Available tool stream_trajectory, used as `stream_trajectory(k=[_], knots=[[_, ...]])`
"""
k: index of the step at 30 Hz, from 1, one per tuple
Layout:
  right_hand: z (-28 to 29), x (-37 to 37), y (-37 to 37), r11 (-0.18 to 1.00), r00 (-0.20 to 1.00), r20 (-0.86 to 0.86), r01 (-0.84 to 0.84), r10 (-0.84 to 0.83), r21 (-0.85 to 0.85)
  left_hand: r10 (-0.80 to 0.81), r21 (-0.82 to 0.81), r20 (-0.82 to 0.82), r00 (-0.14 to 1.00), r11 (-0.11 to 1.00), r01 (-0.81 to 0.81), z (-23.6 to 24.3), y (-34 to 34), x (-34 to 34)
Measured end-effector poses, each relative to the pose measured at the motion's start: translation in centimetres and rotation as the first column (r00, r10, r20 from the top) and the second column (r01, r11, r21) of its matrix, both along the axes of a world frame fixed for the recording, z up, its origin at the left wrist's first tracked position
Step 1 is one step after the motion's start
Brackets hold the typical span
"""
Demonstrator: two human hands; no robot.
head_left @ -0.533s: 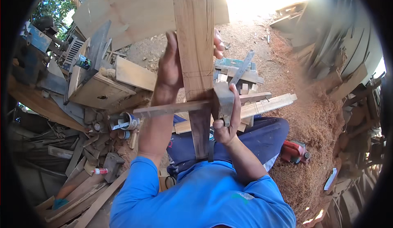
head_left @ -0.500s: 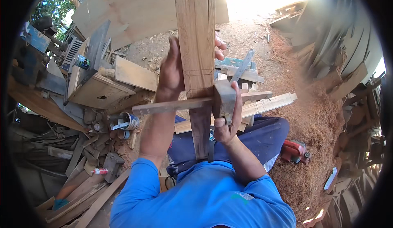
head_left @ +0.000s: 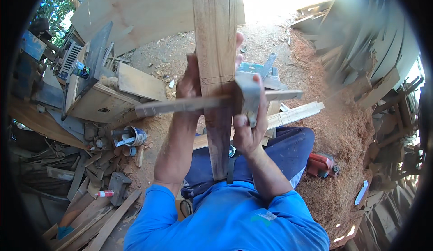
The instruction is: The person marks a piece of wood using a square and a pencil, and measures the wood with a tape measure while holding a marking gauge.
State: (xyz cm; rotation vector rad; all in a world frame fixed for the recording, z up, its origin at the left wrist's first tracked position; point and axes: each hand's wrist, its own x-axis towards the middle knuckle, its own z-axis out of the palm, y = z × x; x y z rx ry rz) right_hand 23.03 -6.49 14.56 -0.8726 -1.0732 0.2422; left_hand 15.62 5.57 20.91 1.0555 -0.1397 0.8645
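Note:
A long wooden board (head_left: 215, 39) stands upright in front of me, its lower end at my waist. Marked lines cross its face near the middle. My left hand (head_left: 188, 79) is wrapped around it from the left and behind, with fingertips showing past the right edge. In my right hand (head_left: 248, 136) is a wooden marking gauge (head_left: 247, 97), its block pressed to the board's right edge. The gauge's long beam crosses the board's face and sticks out on both sides. Behind the gauge, a notched wooden piece (head_left: 297, 115) lies across my lap area.
A metal ruler (head_left: 269, 64) lies beyond my right hand. On shavings at the right sits a red power tool (head_left: 322, 165). To the left are a bucket (head_left: 135, 136), a wooden box-like bench (head_left: 106, 102) and scrap wood. A plywood sheet (head_left: 149, 12) stands ahead.
The marking gauge has slid slightly down and tilted a little, its beam blurred. My left hand has shifted a little lower, and the view has turned slightly.

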Motion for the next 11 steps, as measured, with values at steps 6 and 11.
stream_trajectory(k=[6,11], knots=[[3.4,1.5,0.7,0.997,0.999,0.020,-0.034,0.033,0.066,0.040,0.036,-0.089,0.995,0.999,-0.037,0.3,-1.1,-0.1],[0.2,1.0,-1.2,0.998,0.998,0.011,-0.068,0.068,-0.014,0.021,0.089,-0.115,0.993,0.996,-0.011,0.6,-1.0,0.0]])
